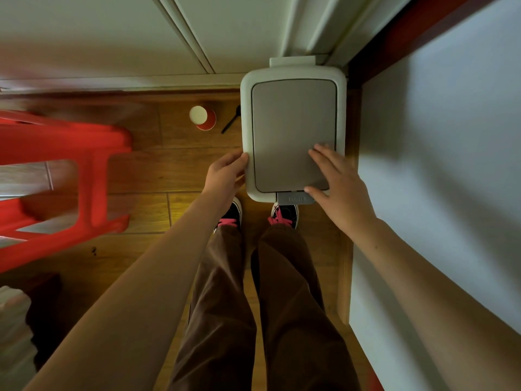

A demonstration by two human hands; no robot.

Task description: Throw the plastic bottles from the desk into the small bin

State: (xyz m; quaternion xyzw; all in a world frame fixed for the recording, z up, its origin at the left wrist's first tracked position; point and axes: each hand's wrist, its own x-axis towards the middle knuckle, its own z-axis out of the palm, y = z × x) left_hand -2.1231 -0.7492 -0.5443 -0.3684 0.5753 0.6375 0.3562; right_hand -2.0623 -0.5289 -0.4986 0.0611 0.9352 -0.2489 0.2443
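A small white bin (293, 73) with a grey lid (290, 128) stands on the wooden floor, against the white door and beside the wall. The lid is down. A grey push tab (294, 198) sticks out at its near edge. My left hand (225, 173) grips the bin's left near rim, fingers curled against its side. My right hand (335, 179) lies flat on the lid's near right corner, fingers spread, thumb by the tab. No plastic bottle and no desk is in view.
A red paper cup (202, 117) and a black spoon (231, 119) lie on the floor left of the bin. A red plastic stool (64, 176) stands at the left. A white wall (439, 165) runs along the right. My shoes (284, 215) stand just before the bin.
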